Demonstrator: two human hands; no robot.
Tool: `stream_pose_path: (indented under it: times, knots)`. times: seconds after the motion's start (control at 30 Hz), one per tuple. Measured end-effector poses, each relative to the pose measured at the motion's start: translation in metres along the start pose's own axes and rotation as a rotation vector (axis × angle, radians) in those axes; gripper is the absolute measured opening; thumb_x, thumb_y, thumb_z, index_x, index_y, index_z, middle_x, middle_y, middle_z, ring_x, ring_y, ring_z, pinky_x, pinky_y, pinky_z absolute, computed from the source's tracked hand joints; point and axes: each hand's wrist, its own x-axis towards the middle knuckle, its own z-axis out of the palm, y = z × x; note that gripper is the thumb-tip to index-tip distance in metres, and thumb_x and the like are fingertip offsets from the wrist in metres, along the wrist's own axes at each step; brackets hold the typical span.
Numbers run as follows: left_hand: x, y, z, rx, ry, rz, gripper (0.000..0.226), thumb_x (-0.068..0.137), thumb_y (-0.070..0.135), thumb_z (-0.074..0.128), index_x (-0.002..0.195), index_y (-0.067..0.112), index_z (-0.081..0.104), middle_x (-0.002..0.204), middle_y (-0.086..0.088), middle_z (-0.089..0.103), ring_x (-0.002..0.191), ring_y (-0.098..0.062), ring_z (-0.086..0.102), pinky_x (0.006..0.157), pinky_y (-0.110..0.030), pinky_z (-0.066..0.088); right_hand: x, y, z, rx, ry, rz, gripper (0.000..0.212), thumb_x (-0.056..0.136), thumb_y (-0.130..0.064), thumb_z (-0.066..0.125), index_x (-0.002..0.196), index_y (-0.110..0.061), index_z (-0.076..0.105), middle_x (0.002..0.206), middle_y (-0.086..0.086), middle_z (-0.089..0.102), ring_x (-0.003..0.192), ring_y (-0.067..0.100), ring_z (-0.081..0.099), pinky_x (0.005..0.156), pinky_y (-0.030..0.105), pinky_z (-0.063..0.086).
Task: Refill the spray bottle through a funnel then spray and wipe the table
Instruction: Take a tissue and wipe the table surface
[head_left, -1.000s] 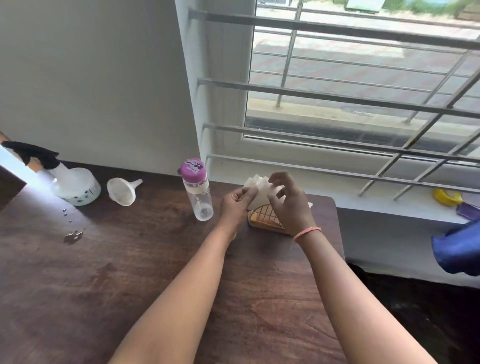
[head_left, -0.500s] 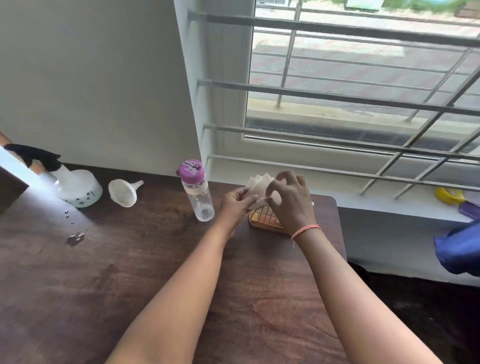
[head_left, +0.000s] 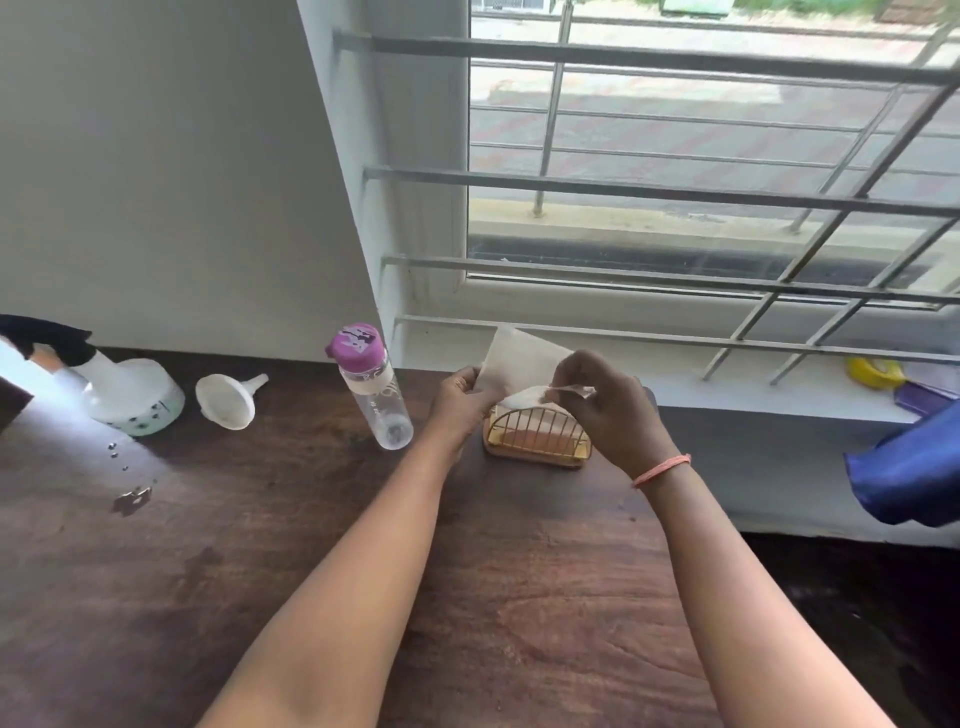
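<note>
Both hands, left hand (head_left: 460, 402) and right hand (head_left: 610, 410), pinched a napkin (head_left: 519, 361) above the wire holder (head_left: 537, 439); water bottle (head_left: 374, 387) looked nearly empty.

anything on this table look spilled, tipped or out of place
The white funnel lies tipped on its side beside the spray bottle. Small droplets or beads and a small metal piece lie loose on the table in front of the bottle.
</note>
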Motion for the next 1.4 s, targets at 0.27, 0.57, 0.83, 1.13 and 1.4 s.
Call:
stream_pose_path:
  times: [0.27, 0.57, 0.83, 1.13, 1.4]
  knots:
    - [0.002, -0.004, -0.003, 0.030, -0.014, 0.004, 0.024, 0.076, -0.003, 0.075, 0.096, 0.010, 0.069, 0.088, -0.002, 0.072, 0.074, -0.008, 0.065, 0.069, -0.020, 0.053, -0.002, -0.007, -0.027, 0.205, -0.078, -0.007, 0.016, 0.083, 0.002, 0.069, 0.083, -0.010, 0.059, 0.077, 0.004, 0.069, 0.068, 0.017, 0.067, 0.066, 0.031, 0.053]
    - [-0.002, -0.004, -0.011, 0.300, -0.014, 0.177, 0.059, 0.068, 0.004, 0.082, 0.111, 0.030, 0.051, 0.101, -0.004, 0.067, 0.092, -0.018, 0.063, 0.080, -0.035, 0.053, -0.009, 0.002, -0.079, 0.052, 0.213, 0.059, 0.012, 0.082, -0.001, 0.069, 0.085, -0.012, 0.065, 0.063, -0.007, 0.053, 0.052, 0.003, 0.043, 0.053, 0.011, 0.035]
    - [-0.001, 0.005, -0.012, 0.735, -0.069, 0.249, 0.035, 0.077, 0.016, 0.078, 0.108, 0.011, 0.065, 0.101, -0.004, 0.067, 0.093, -0.020, 0.058, 0.076, -0.031, 0.046, -0.004, 0.015, -0.068, -0.357, 0.039, 0.293, 0.016, 0.078, -0.042, 0.072, 0.090, -0.034, 0.065, 0.076, -0.004, 0.057, 0.071, 0.015, 0.055, 0.060, 0.028, 0.039]
    - [-0.006, -0.014, -0.006, 1.029, -0.129, 0.174, 0.050, 0.084, -0.003, 0.052, 0.131, 0.011, 0.045, 0.128, -0.011, 0.052, 0.121, -0.031, 0.045, 0.101, -0.041, 0.041, -0.012, 0.043, 0.008, -0.337, -0.053, 0.355, 0.016, 0.088, -0.029, 0.062, 0.103, -0.028, 0.065, 0.103, -0.007, 0.057, 0.086, 0.013, 0.056, 0.073, 0.032, 0.049]
    - [-0.070, -0.018, -0.011, 0.559, 0.049, -0.045, 0.083, 0.088, 0.043, 0.064, 0.152, 0.024, 0.015, 0.155, -0.006, 0.018, 0.144, -0.022, 0.022, 0.118, -0.039, 0.022, -0.038, 0.020, 0.017, -0.103, 0.173, 0.512, 0.017, 0.093, -0.031, 0.057, 0.101, -0.016, 0.060, 0.096, 0.000, 0.060, 0.091, 0.019, 0.055, 0.073, 0.028, 0.038]
